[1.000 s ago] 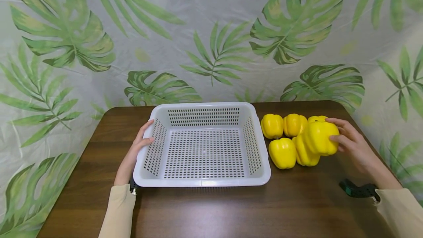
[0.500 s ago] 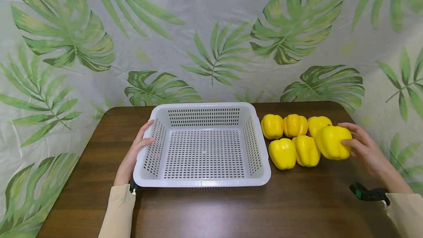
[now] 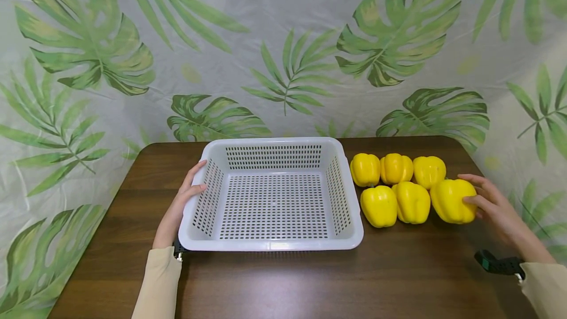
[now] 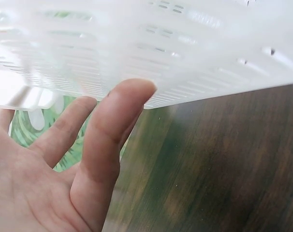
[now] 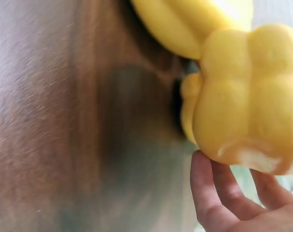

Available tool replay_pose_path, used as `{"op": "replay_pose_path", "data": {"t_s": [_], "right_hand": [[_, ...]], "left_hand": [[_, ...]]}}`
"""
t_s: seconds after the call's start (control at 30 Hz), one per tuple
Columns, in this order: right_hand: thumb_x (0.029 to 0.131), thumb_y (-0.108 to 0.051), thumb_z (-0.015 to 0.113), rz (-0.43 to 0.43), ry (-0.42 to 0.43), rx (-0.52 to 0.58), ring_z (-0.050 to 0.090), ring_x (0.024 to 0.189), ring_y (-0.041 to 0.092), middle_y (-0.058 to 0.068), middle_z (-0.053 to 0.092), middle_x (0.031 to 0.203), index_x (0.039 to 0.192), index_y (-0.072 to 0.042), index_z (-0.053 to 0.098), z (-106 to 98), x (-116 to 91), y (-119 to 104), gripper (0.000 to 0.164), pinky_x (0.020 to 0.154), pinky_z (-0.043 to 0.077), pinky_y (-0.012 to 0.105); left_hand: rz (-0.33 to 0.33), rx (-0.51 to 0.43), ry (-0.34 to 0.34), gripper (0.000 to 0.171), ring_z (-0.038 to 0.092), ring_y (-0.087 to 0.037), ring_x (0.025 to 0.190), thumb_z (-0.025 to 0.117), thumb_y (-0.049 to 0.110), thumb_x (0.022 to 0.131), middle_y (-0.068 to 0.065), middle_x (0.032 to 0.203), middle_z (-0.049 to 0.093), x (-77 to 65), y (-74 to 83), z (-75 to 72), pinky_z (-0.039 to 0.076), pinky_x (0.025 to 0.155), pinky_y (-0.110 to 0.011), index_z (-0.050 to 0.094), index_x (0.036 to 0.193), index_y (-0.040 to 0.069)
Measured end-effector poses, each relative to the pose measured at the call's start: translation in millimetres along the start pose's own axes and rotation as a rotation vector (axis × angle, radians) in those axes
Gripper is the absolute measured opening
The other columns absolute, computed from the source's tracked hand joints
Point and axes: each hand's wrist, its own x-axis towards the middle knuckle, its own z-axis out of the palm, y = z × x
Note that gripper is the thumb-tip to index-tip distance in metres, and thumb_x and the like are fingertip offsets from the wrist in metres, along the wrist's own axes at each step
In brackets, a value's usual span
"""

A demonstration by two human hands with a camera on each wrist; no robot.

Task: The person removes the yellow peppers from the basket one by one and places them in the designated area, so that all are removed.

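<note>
In the head view, my right hand [image 3: 493, 206] holds a glossy yellow bell pepper [image 3: 453, 201] between thumb and fingers, low over the table at the right end of the front row. The right wrist view shows fingertips [image 5: 201, 162] against the lower end of this pepper [image 5: 245, 96]. Close by are the neighbouring front pepper [image 3: 413, 203] and a back-row pepper [image 3: 428, 171]. My left hand [image 3: 183, 198] rests at the left rim of a white perforated plastic basket [image 3: 270, 245]; thumb and index finger lie extended there. From the left wrist, the thumb [image 4: 105, 125] overlaps the basket wall.
More yellow peppers sit between basket and right hand: one at front left [image 3: 378, 206], two behind it. The basket shows only its slotted floor inside. A brown wooden table [image 3: 283, 284] bears everything, with a leaf-print cloth [image 3: 283, 38] hanging behind.
My right hand has carried its pepper rightward and down from above the other peppers to the front row's right end, uncovering the peppers behind. My left hand and the basket have stayed put.
</note>
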Motion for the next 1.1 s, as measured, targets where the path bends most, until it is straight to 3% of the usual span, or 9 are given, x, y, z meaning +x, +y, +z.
{"op": "replay_pose_path", "data": {"t_s": [0.2,0.43,0.63,0.8,1.0,1.1], "right_hand": [[0.097,0.008,0.04,0.031,-0.027,-0.069,0.055,0.092,0.002,-0.014,0.051,0.12,0.135,-0.021,0.045,-2.0,-2.2,11.4,0.048,0.067,0.046,0.02],[0.096,0.01,0.04,0.02,-0.049,-0.02,0.055,0.094,0.003,-0.012,0.052,0.121,0.134,-0.017,0.044,-0.4,-1.4,20.4,0.047,0.069,0.046,0.019],[0.097,0.006,0.042,0.045,-0.031,-0.09,0.051,0.091,0.002,-0.014,0.048,0.122,0.133,-0.019,0.045,1.8,-0.5,22.1,0.044,0.063,0.041,0.022],[0.097,0.005,0.042,0.06,-0.031,-0.116,0.051,0.094,0.001,-0.016,0.048,0.122,0.134,-0.02,0.044,1.2,0.6,21.4,0.045,0.067,0.043,0.02],[0.098,0.002,0.042,0.05,0.007,-0.153,0.048,0.101,-0.003,-0.016,0.048,0.125,0.135,-0.02,0.043,2.8,2.8,18.7,0.043,0.068,0.04,0.02],[0.099,-0.003,0.043,0.053,0.041,-0.182,0.044,0.107,-0.005,-0.016,0.046,0.127,0.137,-0.018,0.042,5.1,4.8,13.8,0.041,0.07,0.036,0.021]], "left_hand": [[0.005,0.004,0.009,0.063,0.041,-0.025,0.12,0.034,-0.001,0.093,-0.023,0.152,0.013,0.0,-0.4,-0.2,0.046,0.087,-0.03,0.031,0.148,0.03],[0.02,0.009,-0.011,0.063,0.029,-0.039,0.126,0.032,-0.001,0.093,-0.023,0.153,0.01,-0.1,-1.0,-0.2,0.046,0.087,-0.031,0.029,0.149,0.029],[0.03,0.003,-0.013,0.064,0.023,-0.044,0.129,0.032,-0.002,0.093,-0.024,0.154,0.008,0.1,-1.4,-0.3,0.045,0.088,-0.031,0.028,0.15,0.028],[0.017,-0.007,-0.025,0.064,0.018,-0.048,0.132,0.032,0.0,0.094,-0.023,0.155,0.005,0.0,-0.8,0.4,0.044,0.088,-0.032,0.025,0.151,0.028],[-0.013,0.006,-0.042,0.063,0.02,-0.049,0.132,0.032,0.002,0.097,-0.021,0.155,0.005,0.4,3.7,0.8,0.043,0.089,-0.039,0.019,0.153,0.027],[-0.061,0.042,-0.048,0.06,0.026,-0.048,0.129,0.034,0.008,0.1,-0.019,0.155,0.007,-2.0,7.7,-0.6,0.045,0.086,-0.045,0.015,0.153,0.028]]}}
